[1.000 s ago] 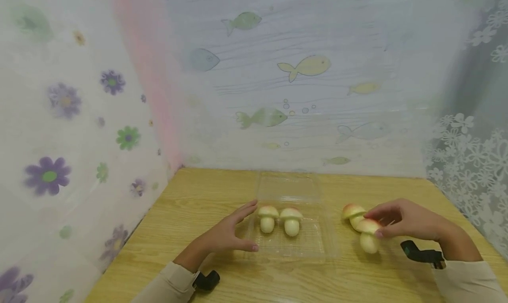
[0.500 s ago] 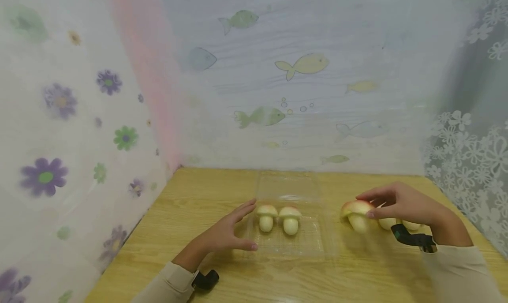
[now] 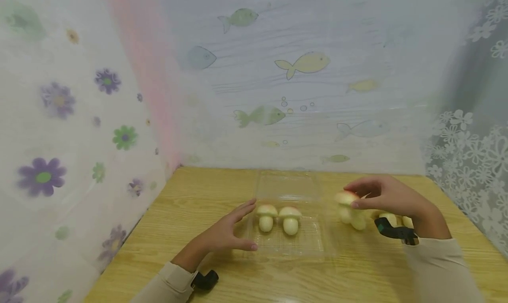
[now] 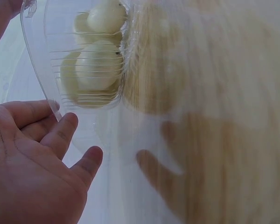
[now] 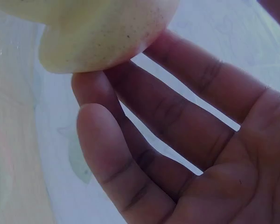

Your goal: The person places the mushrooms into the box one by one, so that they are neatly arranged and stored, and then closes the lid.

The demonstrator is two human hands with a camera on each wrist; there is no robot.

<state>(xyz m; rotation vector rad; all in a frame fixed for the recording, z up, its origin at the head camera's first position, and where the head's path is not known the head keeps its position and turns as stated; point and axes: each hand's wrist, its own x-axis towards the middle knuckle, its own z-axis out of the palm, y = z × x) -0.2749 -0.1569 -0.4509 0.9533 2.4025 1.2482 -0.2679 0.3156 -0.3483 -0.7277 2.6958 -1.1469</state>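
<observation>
My right hand (image 3: 390, 199) pinches a pale yellow toy mushroom (image 3: 346, 200) by its reddish cap, right of a clear plastic clamshell box (image 3: 311, 245). Seen from the right wrist, the mushroom's cap (image 5: 107, 37) lies against the fingertips. Just below it in the head view shows another pale stem (image 3: 358, 220). Two mushrooms, one (image 3: 267, 217) left of the other (image 3: 290, 220), lie side by side in the box. My left hand (image 3: 226, 232) is at the box's left side, fingers and thumb spread. In the left wrist view its fingertips touch the clear rim (image 4: 39, 77).
More mushrooms (image 3: 388, 218) lie on the wooden table (image 3: 190, 197) behind the right wrist, partly hidden. The box's lid (image 3: 287, 184) lies folded back toward the fish-patterned back wall (image 3: 254, 73). A flowered wall (image 3: 79, 162) borders the left. Black wrist devices (image 3: 205, 280) are worn on both arms.
My right hand has moved left and a little up with a mushroom, toward the box, uncovering mushrooms behind it. The left hand and the two boxed mushrooms have stayed in place.
</observation>
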